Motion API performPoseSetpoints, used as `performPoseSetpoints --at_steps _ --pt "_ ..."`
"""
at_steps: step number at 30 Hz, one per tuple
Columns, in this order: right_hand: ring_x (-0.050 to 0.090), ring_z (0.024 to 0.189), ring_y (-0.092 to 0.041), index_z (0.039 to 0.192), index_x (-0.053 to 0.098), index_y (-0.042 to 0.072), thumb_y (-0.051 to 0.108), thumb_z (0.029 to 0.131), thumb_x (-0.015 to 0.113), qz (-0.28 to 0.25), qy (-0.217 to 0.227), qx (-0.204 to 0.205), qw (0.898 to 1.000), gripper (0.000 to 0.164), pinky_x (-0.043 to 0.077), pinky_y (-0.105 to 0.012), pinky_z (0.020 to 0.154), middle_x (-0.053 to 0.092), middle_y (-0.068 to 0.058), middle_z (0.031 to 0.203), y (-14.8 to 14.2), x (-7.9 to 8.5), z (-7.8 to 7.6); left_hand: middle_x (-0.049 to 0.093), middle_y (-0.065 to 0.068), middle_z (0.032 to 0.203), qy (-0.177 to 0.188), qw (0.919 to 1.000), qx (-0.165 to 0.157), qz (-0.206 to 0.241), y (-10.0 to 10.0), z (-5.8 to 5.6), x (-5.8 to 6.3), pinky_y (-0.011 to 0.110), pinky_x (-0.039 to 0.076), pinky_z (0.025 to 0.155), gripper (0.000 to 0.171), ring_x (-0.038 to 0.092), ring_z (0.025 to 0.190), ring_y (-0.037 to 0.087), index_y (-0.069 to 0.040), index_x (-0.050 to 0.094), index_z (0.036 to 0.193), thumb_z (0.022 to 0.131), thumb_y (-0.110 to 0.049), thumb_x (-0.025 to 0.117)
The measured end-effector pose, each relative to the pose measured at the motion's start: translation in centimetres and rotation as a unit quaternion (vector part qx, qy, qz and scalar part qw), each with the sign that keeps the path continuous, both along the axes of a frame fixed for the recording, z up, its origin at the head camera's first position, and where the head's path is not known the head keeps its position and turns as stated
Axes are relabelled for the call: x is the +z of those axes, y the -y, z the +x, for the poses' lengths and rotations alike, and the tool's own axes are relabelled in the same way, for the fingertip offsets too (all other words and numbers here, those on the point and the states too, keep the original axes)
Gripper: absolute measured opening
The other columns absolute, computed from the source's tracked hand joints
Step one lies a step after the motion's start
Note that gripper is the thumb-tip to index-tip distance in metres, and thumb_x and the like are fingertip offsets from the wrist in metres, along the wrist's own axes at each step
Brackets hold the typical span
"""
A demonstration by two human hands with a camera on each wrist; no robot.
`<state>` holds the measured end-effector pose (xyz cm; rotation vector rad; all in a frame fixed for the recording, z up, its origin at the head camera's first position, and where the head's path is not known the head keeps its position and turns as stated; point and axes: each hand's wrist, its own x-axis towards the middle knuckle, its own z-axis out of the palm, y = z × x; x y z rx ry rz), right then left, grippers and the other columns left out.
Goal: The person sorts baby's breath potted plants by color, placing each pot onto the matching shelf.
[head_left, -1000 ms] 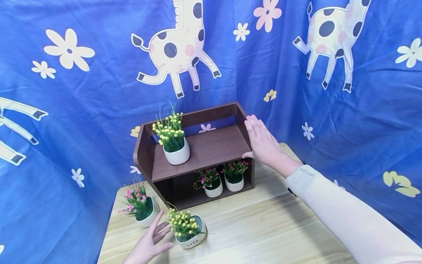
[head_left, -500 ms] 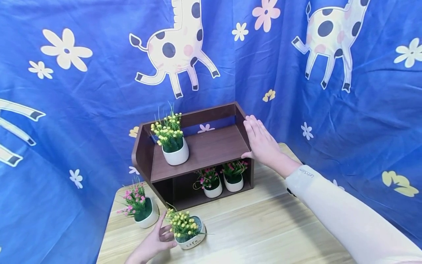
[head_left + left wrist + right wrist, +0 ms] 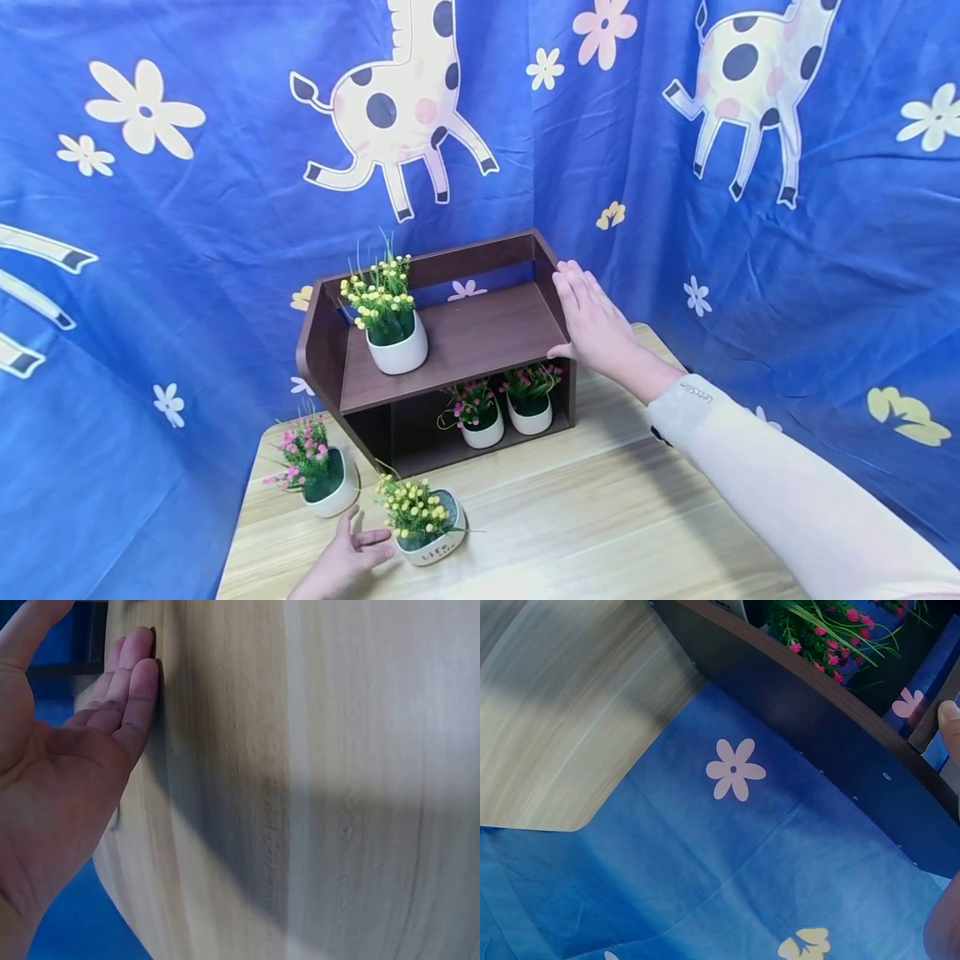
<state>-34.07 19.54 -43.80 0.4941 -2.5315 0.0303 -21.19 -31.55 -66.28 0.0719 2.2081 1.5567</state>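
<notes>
My left hand [image 3: 347, 557] is low over the table, its loosely bent fingers near a white pot of yellow artificial flowers [image 3: 427, 529] with lettering on its front. In the left wrist view the palm [image 3: 67, 780] holds nothing. My right hand [image 3: 598, 327] is on the right side panel of a dark brown two-tier shelf [image 3: 487, 329], thumb over the front edge and fingers straight along the outside. Part of the thumb [image 3: 951, 724] shows inside the panel in the right wrist view. Another white pot with yellow flowers [image 3: 397, 346] stands on the upper tier, at left.
Two white pots with pink flowers [image 3: 482, 429] [image 3: 530, 417] stand in the lower tier, at right. Another pink-flowered pot [image 3: 330, 483] is left of the shelf on the wooden table [image 3: 585, 517]. A blue giraffe-print curtain [image 3: 247, 208] hangs close behind.
My left hand closed in slightly on the yellow-flowered pot on the table, then its fingers drew back down toward me. The right hand stays at the shelf; the pots have not moved.
</notes>
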Motion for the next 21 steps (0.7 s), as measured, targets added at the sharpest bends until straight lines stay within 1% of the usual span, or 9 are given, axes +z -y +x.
performPoseSetpoints --at_steps 2,5,8,10,12,14,17,19,21 --pt "0.012 0.159 -0.031 0.158 0.014 0.002 0.064 0.059 0.089 0.002 0.001 -0.001 1.000 0.138 0.013 -0.043 0.131 0.014 -0.018 0.168 0.0 0.0 0.0 0.061 0.037 0.129 0.003 0.9999 -0.009 -0.006 0.3 0.1 0.0 0.018 0.055 0.085 0.102 0.071 0.105 0.019 0.014 -0.004 0.150 0.089 -0.009 0.075" --pt "0.012 0.159 -0.031 0.158 0.014 0.002 0.065 0.059 0.088 0.003 0.001 -0.001 1.000 0.139 0.013 -0.043 0.131 0.014 -0.019 0.168 0.0 0.0 0.0 0.054 0.039 0.135 0.009 0.9986 -0.052 0.006 0.6 0.0 0.2 0.019 0.055 0.088 0.090 0.068 0.113 0.020 0.014 0.008 0.151 0.092 -0.010 0.071" --pt "0.013 0.159 -0.031 0.158 0.014 0.002 0.065 0.059 0.088 0.004 0.001 -0.002 1.000 0.139 0.013 -0.043 0.131 0.014 -0.019 0.168 0.0 0.0 0.0 0.046 0.043 0.140 0.009 0.9949 -0.097 0.025 0.5 -0.2 0.4 0.020 0.056 0.090 0.086 0.066 0.115 0.019 0.013 0.010 0.153 0.093 -0.009 0.069" --pt "0.013 0.159 -0.031 0.158 0.014 0.002 0.065 0.059 0.089 0.003 0.000 -0.002 1.000 0.139 0.013 -0.043 0.131 0.014 -0.019 0.168 0.0 0.0 0.0 0.043 0.044 0.141 0.009 0.9932 -0.111 0.033 0.3 -0.3 0.6 0.021 0.056 0.090 0.088 0.066 0.114 0.016 0.014 0.009 0.153 0.092 -0.008 0.070" --pt "0.013 0.159 -0.031 0.158 0.014 0.002 0.065 0.059 0.089 0.002 -0.002 -0.002 1.000 0.139 0.014 -0.043 0.131 0.014 -0.018 0.168 0.0 -0.1 -0.1 0.041 0.046 0.142 0.014 0.9924 -0.116 0.039 0.0 -0.3 0.7 0.022 0.057 0.090 0.091 0.067 0.111 0.015 0.016 0.007 0.152 0.091 -0.007 0.071" --pt "0.013 0.159 -0.030 0.158 0.015 0.002 0.065 0.058 0.089 0.001 -0.004 -0.001 1.000 0.139 0.014 -0.043 0.131 0.014 -0.018 0.168 0.0 -0.1 -0.1 0.038 0.047 0.143 0.018 0.9927 -0.114 0.036 -0.2 -0.2 0.8 0.022 0.057 0.090 0.093 0.067 0.111 0.017 0.018 0.007 0.151 0.090 -0.007 0.072" --pt "0.013 0.159 -0.030 0.158 0.015 0.002 0.065 0.058 0.089 0.001 -0.006 -0.002 1.000 0.139 0.015 -0.043 0.131 0.015 -0.018 0.168 -0.1 -0.1 -0.2 0.035 0.049 0.143 0.013 0.9931 -0.115 0.022 -0.4 -0.1 0.6 0.024 0.058 0.091 0.096 0.067 0.114 0.026 0.020 0.006 0.150 0.090 -0.009 0.073" --pt "0.014 0.159 -0.030 0.158 0.015 0.002 0.065 0.058 0.089 0.000 -0.005 -0.001 1.000 0.139 0.015 -0.043 0.131 0.015 -0.018 0.168 -0.1 -0.1 -0.2 0.034 0.050 0.143 0.010 0.9926 -0.119 0.021 -0.6 -0.1 0.4 0.027 0.058 0.093 0.096 0.066 0.117 0.033 0.023 0.005 0.149 0.090 -0.011 0.073" --pt "0.013 0.159 -0.030 0.157 0.015 0.002 0.064 0.058 0.090 -0.001 -0.002 -0.001 1.000 0.139 0.015 -0.043 0.131 0.015 -0.018 0.168 0.0 -0.1 -0.2 0.037 0.050 0.142 0.006 0.9922 -0.122 0.022 -0.7 -0.1 0.1 0.029 0.059 0.094 0.093 0.064 0.120 0.037 0.024 0.008 0.148 0.091 -0.012 0.073"
